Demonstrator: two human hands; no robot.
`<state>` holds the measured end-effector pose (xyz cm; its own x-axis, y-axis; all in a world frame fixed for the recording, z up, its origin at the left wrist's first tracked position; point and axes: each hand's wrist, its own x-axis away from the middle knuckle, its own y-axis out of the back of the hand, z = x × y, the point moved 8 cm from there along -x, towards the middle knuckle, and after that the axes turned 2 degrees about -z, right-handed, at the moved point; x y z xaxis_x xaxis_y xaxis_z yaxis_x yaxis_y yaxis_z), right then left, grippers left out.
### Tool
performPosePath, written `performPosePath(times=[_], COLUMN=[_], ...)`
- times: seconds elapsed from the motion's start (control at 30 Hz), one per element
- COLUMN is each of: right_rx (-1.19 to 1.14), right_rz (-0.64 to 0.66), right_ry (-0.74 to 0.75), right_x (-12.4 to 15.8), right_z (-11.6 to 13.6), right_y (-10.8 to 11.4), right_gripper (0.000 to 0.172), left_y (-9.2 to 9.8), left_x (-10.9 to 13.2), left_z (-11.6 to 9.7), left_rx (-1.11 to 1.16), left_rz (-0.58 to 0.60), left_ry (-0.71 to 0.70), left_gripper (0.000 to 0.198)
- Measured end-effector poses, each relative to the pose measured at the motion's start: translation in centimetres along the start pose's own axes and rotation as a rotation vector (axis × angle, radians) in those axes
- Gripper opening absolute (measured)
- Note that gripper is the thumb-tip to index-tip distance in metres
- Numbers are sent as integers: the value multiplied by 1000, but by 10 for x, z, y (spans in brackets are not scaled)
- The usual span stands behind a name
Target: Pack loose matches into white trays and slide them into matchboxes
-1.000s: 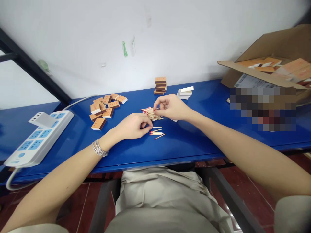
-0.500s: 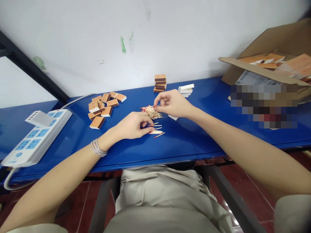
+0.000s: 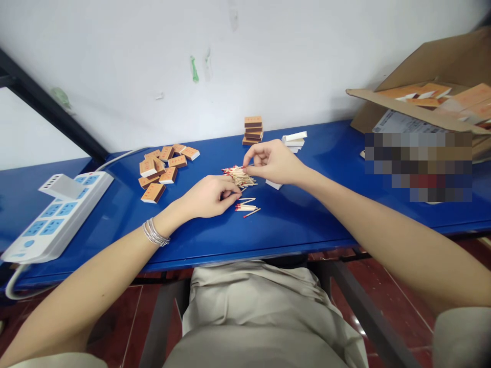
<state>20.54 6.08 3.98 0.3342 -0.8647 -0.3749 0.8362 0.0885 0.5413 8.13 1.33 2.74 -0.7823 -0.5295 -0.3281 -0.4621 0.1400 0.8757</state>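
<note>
On the blue surface (image 3: 215, 240), between the two hands, lies a pile (image 3: 240, 176) of matches. They are thin pale sticks with red heads, crossing each other in many directions, and most of the visible heads are at the left side of the pile. Nearer to the person, some loose matches (image 3: 246, 208) lie apart from the pile: several close together, and one slanted at the bottom with its head to the left.

The left hand (image 3: 209, 197) rests beside these matches, its thumb and forefinger brought together; I cannot tell if they grip a stick. The right hand (image 3: 276, 161) is over the right side of the pile, with fingertips nearly meeting, and again I cannot tell what is between them.

Compared with half a second ago, the left thumb has moved up towards the forefinger, and the upper loose matches have shifted a little. The right hand has remained almost the same.
</note>
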Motion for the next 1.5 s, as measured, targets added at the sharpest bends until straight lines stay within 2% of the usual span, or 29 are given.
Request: performPosePath(times=[0.33, 0.43, 0.6, 0.77, 0.97, 1.2, 1.37, 1.5], right_rx=[95, 125, 155, 181, 194, 314, 308, 284], right_rz=[-11, 22, 82, 83, 257, 355, 388, 487], right_ry=[30, 44, 79, 76, 60, 53, -3, -111], right_x=[1, 3, 5, 7, 11, 18, 22, 27], right_z=[5, 11, 19, 23, 25, 17, 15, 12], right_y=[7, 11, 13, 14, 0, -25, -34, -35], right_gripper=[10, 9, 10, 9, 4, 16, 18, 14], left_y=[6, 7, 2, -3, -6, -5, -5, -3], left_x=[0, 0, 2, 3, 5, 5, 7, 8], left_z=[18, 12, -10, -17, -19, -20, -17, -10], left_rx=[-179, -99, 37, 7, 63, 117, 193, 247], left_rz=[-39, -44, 8, 42, 88, 175, 278, 322], left_ry=[84, 47, -40, -31, -54, -73, -46, -19], left_gripper=[18, 17, 15, 26, 17, 19, 18, 17])
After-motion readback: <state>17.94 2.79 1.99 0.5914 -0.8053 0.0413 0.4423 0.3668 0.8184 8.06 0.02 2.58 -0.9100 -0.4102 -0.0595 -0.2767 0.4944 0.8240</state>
